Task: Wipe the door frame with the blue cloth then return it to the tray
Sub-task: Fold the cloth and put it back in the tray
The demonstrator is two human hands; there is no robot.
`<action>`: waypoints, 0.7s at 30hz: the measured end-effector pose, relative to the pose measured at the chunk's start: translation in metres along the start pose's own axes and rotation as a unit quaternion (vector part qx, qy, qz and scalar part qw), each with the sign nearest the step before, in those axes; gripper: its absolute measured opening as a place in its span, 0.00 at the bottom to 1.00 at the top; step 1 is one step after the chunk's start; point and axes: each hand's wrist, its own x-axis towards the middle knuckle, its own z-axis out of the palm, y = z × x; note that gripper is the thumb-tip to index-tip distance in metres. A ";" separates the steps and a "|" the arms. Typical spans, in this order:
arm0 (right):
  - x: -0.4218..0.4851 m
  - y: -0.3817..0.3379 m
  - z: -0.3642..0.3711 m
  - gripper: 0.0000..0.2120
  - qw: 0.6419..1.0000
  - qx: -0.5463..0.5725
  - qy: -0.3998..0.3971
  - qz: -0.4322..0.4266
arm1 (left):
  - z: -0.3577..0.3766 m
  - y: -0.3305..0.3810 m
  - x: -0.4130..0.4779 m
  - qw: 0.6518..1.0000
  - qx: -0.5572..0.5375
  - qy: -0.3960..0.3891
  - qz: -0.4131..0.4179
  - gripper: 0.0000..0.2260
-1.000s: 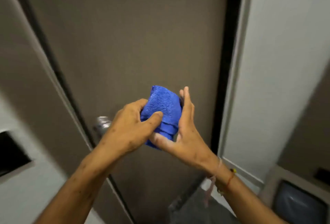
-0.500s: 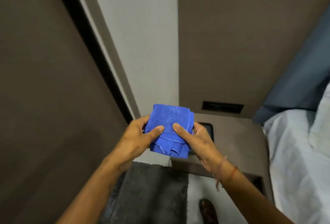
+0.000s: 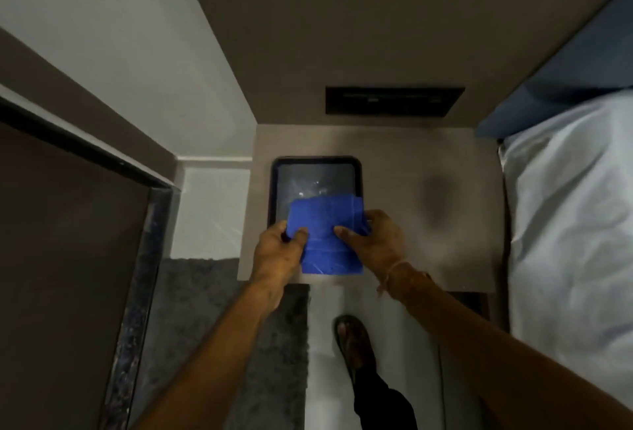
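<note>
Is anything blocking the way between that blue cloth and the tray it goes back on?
Nothing visible. Both hands, left hand and right hand, hold the blue cloth over the near edge of the dark tray, whose visible surface is bare.

A dim room was recorded. A taupe wall [image 3: 342,18] with a dark recessed panel [image 3: 394,101] was seen above a brown bedside cabinet [image 3: 445,162]. A bed with pale sheets [image 3: 575,224] was noted at right, a blue headboard [image 3: 582,63] behind it. A grey mat [image 3: 191,327] lay on the pale floor [image 3: 209,210].
</note>
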 end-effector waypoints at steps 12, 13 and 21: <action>0.107 0.038 0.052 0.21 0.989 -0.143 -0.019 -0.042 | 0.030 -0.047 0.120 0.978 0.159 0.133 0.028 0.11; 0.109 0.039 0.055 0.22 0.982 -0.182 -0.024 -0.050 | 0.032 -0.048 0.123 0.968 0.202 0.141 0.044 0.14; 0.076 0.054 0.060 0.23 0.840 -0.466 -0.075 -0.270 | 0.030 -0.074 0.094 0.837 0.488 0.019 0.247 0.24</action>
